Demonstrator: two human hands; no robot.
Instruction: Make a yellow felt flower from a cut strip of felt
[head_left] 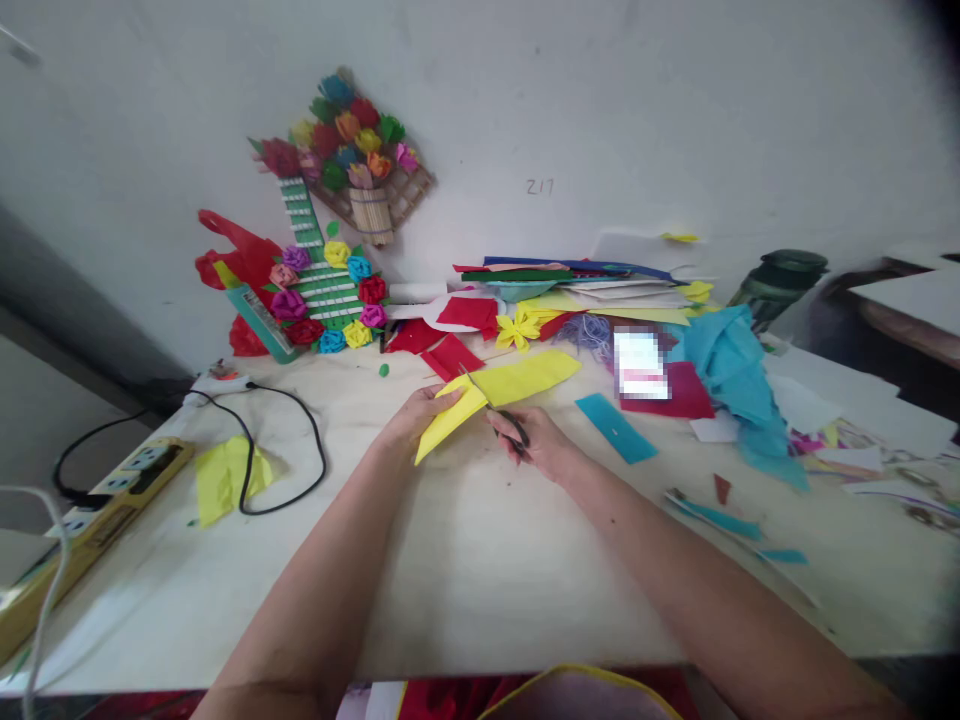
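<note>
My left hand point(424, 412) is closed on a folded strip of yellow paper point(450, 418), held above the table. In my right hand point(541, 440) is a pair of scissors point(513, 430) with dark handles. Its blades reach up and left across the yellow paper. Beyond the blades, a longer yellow piece point(529, 378) extends to the right; I cannot tell whether it is still joined to the part in my left hand. A blue paper strip point(616, 428) lies to the right of my right hand.
Red paper point(452, 356), a yellow paper flower point(517, 328) and stacked coloured sheets point(570, 290) lie by the wall. At left are a glue bottle point(262, 322), a black cable point(324, 450) and a power strip point(112, 520). Blue crepe paper point(731, 370) and scraps lie at right.
</note>
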